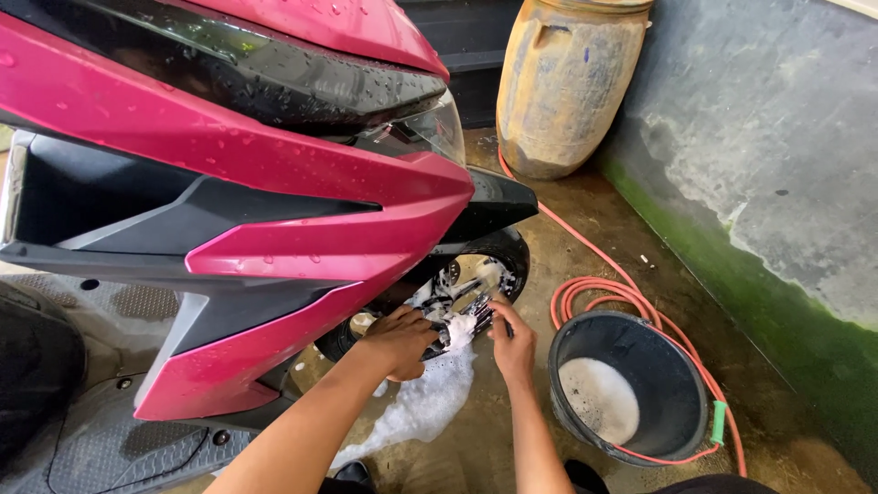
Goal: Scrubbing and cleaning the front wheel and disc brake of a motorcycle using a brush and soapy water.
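My left hand [400,340] and right hand [508,340] closed on the soapy front wheel [476,274]; beside them, a black bucket [672,384] held foamy water [599,398].

Both my forearms reach forward and down, bare, converging. My left hand [402,340] is curled, knuckles up, fingers tucked under (grip not visible). My right hand [512,343] sits just beside it, fingers bent forward.
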